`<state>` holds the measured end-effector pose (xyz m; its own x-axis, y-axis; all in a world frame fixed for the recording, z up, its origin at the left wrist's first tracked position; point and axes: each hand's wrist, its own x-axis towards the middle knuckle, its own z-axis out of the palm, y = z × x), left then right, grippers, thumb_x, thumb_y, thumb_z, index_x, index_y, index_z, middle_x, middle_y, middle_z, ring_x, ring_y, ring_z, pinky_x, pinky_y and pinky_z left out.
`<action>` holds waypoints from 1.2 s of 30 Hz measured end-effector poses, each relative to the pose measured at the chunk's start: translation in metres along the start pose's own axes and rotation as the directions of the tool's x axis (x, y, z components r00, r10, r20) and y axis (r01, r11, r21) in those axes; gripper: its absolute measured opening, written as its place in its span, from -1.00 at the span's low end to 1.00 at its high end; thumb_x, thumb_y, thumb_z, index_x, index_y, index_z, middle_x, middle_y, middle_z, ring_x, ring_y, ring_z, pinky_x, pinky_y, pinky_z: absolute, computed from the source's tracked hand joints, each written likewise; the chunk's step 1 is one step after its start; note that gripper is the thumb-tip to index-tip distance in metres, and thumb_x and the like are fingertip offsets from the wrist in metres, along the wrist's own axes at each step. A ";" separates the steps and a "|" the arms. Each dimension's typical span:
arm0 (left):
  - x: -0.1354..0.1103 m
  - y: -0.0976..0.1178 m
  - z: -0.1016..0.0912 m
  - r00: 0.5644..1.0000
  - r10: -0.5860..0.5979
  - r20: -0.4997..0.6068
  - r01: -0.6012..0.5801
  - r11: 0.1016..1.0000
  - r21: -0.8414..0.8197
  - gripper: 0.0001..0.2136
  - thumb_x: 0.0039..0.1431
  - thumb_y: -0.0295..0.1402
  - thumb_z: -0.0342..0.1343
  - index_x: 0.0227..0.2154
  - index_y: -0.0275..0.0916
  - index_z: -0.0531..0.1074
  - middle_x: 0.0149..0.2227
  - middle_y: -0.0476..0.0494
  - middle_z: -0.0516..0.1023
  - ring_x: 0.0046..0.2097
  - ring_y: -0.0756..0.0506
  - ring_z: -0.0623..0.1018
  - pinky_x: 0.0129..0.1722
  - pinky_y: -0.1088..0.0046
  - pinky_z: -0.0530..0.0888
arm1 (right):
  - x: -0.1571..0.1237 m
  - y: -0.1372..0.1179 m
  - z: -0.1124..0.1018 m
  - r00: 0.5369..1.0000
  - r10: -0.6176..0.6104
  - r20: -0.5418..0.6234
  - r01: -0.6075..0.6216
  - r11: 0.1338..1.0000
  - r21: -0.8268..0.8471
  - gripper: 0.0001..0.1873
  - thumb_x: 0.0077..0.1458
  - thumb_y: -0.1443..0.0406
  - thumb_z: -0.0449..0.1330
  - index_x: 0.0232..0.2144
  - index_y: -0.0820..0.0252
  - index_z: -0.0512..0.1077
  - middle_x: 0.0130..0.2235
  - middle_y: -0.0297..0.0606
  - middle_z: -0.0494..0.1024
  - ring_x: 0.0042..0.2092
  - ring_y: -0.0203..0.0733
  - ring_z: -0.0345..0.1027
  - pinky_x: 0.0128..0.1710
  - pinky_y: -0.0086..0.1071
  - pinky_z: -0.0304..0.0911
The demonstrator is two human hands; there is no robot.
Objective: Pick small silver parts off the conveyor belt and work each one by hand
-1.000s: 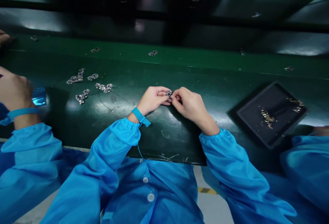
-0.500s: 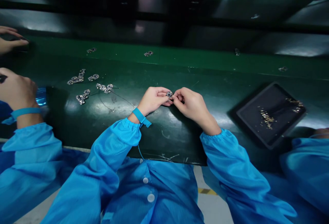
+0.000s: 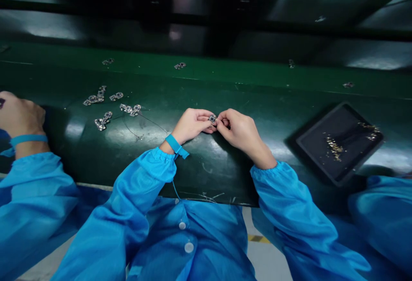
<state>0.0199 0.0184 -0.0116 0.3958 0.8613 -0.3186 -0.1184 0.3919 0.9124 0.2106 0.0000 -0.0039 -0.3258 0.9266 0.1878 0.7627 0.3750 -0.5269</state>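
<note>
Between the thumb and fingers of my left hand (image 3: 197,122) is a small circuit board (image 3: 212,118) with a dark square chip. My right hand (image 3: 236,128) is closed in a pinch at the board's right edge; whatever its fingertips hold is too small or hidden. A blue wrist strap (image 3: 175,144) circles my left wrist. Left of my hands, several similar boards lie in loose groups on the green surface, including a pair (image 3: 130,109) near a thin dark wire (image 3: 151,123).
At right, a black tray (image 3: 317,160) holds small gold-coloured parts (image 3: 334,148). Spaced boards, one of them a small board (image 3: 180,65), ride along the far green strip (image 3: 225,70). A co-worker's hand (image 3: 21,115) is at left; another blue sleeve (image 3: 383,212) is at right.
Boards on the far strip have shifted left. The co-worker's far hand and a shiny blue item have left the view at left. My hands have barely moved.
</note>
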 end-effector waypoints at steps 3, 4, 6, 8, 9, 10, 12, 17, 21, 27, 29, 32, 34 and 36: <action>0.001 -0.001 -0.002 1.000 -0.003 0.020 0.003 1.000 -0.004 -0.85 0.17 -0.57 0.26 -0.19 -0.44 0.57 -0.30 -0.25 0.68 -0.30 -0.06 0.69 -0.21 0.42 0.66 | 0.000 0.002 0.000 1.000 0.030 0.007 -0.030 0.998 0.047 -0.90 0.20 0.27 0.18 -0.24 0.18 0.45 -0.40 -0.32 0.48 -0.39 -0.26 0.32 -0.38 -0.39 0.09; 0.001 -0.001 -0.003 1.000 -0.004 0.027 0.004 1.000 -0.002 -0.85 0.17 -0.57 0.26 -0.19 -0.44 0.57 -0.28 -0.25 0.68 -0.30 -0.06 0.69 -0.20 0.42 0.66 | 0.000 0.003 0.000 0.999 0.041 0.008 -0.042 0.997 0.070 -0.86 0.21 0.26 0.19 -0.20 0.18 0.46 -0.42 -0.34 0.46 -0.40 -0.26 0.30 -0.39 -0.39 0.09; 0.000 0.000 -0.004 0.999 -0.002 0.048 0.001 1.000 0.012 -0.85 0.16 -0.57 0.27 -0.19 -0.44 0.58 -0.26 -0.26 0.68 -0.30 -0.06 0.69 -0.21 0.43 0.66 | 0.000 0.005 0.000 0.998 0.052 0.019 -0.054 0.992 0.117 -0.77 0.23 0.23 0.19 -0.10 0.21 0.46 -0.48 -0.40 0.39 -0.44 -0.27 0.27 -0.40 -0.38 0.08; -0.001 0.001 -0.004 0.997 0.001 0.072 -0.004 0.999 0.044 -0.85 0.16 -0.58 0.27 -0.19 -0.44 0.59 -0.28 -0.25 0.68 -0.29 -0.05 0.69 -0.21 0.45 0.65 | 0.000 0.006 -0.001 0.998 0.050 0.043 -0.056 0.987 0.154 -0.73 0.26 0.21 0.17 -0.06 0.22 0.48 -0.54 -0.44 0.34 -0.49 -0.29 0.22 -0.42 -0.38 0.06; -0.001 0.002 -0.004 0.997 0.004 0.080 -0.009 0.998 0.061 -0.85 0.16 -0.58 0.27 -0.19 -0.44 0.60 -0.28 -0.25 0.68 -0.29 -0.05 0.69 -0.21 0.46 0.64 | 0.000 0.006 -0.001 0.997 0.047 0.056 -0.056 0.984 0.168 -0.74 0.28 0.21 0.17 -0.07 0.22 0.50 -0.56 -0.45 0.33 -0.51 -0.30 0.20 -0.42 -0.38 0.05; -0.002 0.002 -0.004 0.996 0.007 0.086 -0.014 0.997 0.078 -0.85 0.16 -0.58 0.26 -0.19 -0.44 0.60 -0.29 -0.24 0.68 -0.29 -0.04 0.69 -0.22 0.47 0.64 | 0.001 0.006 -0.001 0.997 0.046 0.066 -0.057 0.982 0.178 -0.75 0.29 0.21 0.16 -0.09 0.21 0.51 -0.57 -0.46 0.32 -0.52 -0.30 0.18 -0.43 -0.38 0.05; -0.003 0.003 -0.003 0.996 0.015 0.084 -0.024 0.994 0.105 -0.85 0.17 -0.58 0.26 -0.19 -0.44 0.60 -0.29 -0.24 0.68 -0.30 -0.04 0.68 -0.22 0.48 0.63 | 0.000 0.006 -0.002 0.996 0.049 0.069 -0.061 0.980 0.188 -0.77 0.29 0.21 0.16 -0.13 0.20 0.53 -0.59 -0.46 0.33 -0.54 -0.32 0.17 -0.44 -0.38 0.04; -0.003 0.004 -0.002 0.997 0.023 0.070 -0.033 0.990 0.134 -0.87 0.20 -0.58 0.23 -0.20 -0.44 0.61 -0.34 -0.22 0.67 -0.31 -0.03 0.68 -0.24 0.50 0.62 | 0.000 0.004 -0.003 0.997 0.056 0.060 -0.067 0.978 0.200 -0.80 0.28 0.22 0.17 -0.17 0.19 0.54 -0.60 -0.45 0.37 -0.55 -0.32 0.17 -0.44 -0.38 0.04; -0.002 0.003 -0.004 0.997 0.008 0.078 -0.020 0.988 0.151 -0.88 0.22 -0.55 0.23 -0.20 -0.43 0.62 -0.35 -0.22 0.68 -0.33 -0.02 0.67 -0.25 0.50 0.62 | 0.000 0.005 -0.003 0.996 0.062 0.063 -0.074 0.977 0.202 -0.81 0.27 0.24 0.16 -0.19 0.18 0.53 -0.58 -0.44 0.39 -0.55 -0.32 0.17 -0.43 -0.38 0.05; 0.001 -0.002 -0.005 0.998 -0.010 0.063 0.006 0.998 0.061 -0.89 0.19 -0.60 0.24 -0.21 -0.44 0.54 -0.31 -0.26 0.67 -0.33 -0.04 0.68 -0.23 0.46 0.62 | -0.001 0.002 -0.006 0.993 0.092 0.069 -0.105 0.972 0.212 -0.79 0.26 0.18 0.17 -0.21 0.18 0.53 -0.61 -0.46 0.31 -0.56 -0.31 0.15 -0.44 -0.37 0.06; 0.001 -0.004 -0.004 0.998 -0.011 0.054 0.011 1.000 -0.005 -0.76 0.13 -0.67 0.24 -0.13 -0.43 0.47 -0.30 -0.26 0.66 -0.31 -0.07 0.69 -0.21 0.41 0.63 | -0.002 -0.001 -0.010 0.989 0.113 0.090 -0.132 0.960 0.248 -0.76 0.25 0.13 0.19 -0.25 0.17 0.53 -0.63 -0.47 0.25 -0.56 -0.31 0.09 -0.46 -0.37 0.04; 0.001 -0.007 -0.003 1.000 0.010 0.018 -0.008 0.995 -0.101 -0.51 0.06 -0.76 0.22 0.06 -0.37 0.34 -0.11 -0.34 0.64 -0.30 -0.08 0.70 -0.19 0.33 0.65 | 0.005 0.000 -0.017 0.978 0.163 0.129 -0.197 0.924 0.328 -0.71 0.20 0.06 0.24 -0.28 0.16 0.55 -0.61 -0.47 0.22 -0.55 -0.32 0.05 -0.50 -0.38 -0.03; 0.001 -0.008 -0.003 0.999 0.018 -0.027 -0.022 0.990 -0.141 -0.47 0.11 -0.74 0.17 0.13 -0.34 0.28 0.02 -0.42 0.57 -0.31 -0.07 0.70 -0.20 0.32 0.65 | 0.021 0.010 -0.022 0.971 0.223 0.082 -0.237 0.895 0.378 -0.69 0.15 0.05 0.29 -0.28 0.17 0.56 -0.58 -0.44 0.26 -0.54 -0.32 0.06 -0.51 -0.38 -0.04; 0.003 -0.010 -0.004 0.998 0.016 -0.055 -0.025 0.986 -0.165 -0.52 0.17 -0.69 0.13 0.14 -0.34 0.26 0.03 -0.44 0.56 -0.33 -0.05 0.69 -0.22 0.32 0.66 | 0.047 0.029 -0.024 0.950 0.307 -0.061 -0.257 0.877 0.406 -0.71 0.10 0.07 0.34 -0.29 0.17 0.58 -0.55 -0.41 0.29 -0.52 -0.31 0.07 -0.50 -0.36 -0.02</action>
<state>0.0184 0.0180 -0.0224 0.3435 0.8840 -0.3171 -0.2774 0.4181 0.8650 0.2311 0.0555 0.0096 -0.0416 0.9969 0.0671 0.5261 0.0789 -0.8467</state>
